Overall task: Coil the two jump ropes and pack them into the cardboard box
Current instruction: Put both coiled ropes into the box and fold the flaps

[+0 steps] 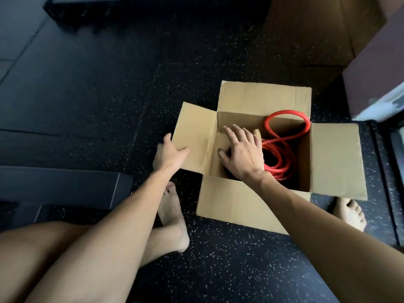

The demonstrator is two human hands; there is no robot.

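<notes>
An open cardboard box [336, 158] stands on the dark speckled floor with its four flaps spread out. A red jump rope [284, 147] lies coiled inside it, one loop rising against the far right corner. My right hand [241, 153] hovers over the box's left half, palm down, fingers spread, holding nothing. Something dark shows under that hand, too hidden to identify. My left hand [169, 154] grips the near edge of the left flap, thumb on top. A second rope is not visible.
My bare legs and feet [172, 217] lie on the floor, one foot just left of the box, the other [349, 212] under its right flap. Dark mats [61, 186] sit at the left. A brown cabinet [371, 68] stands at the right.
</notes>
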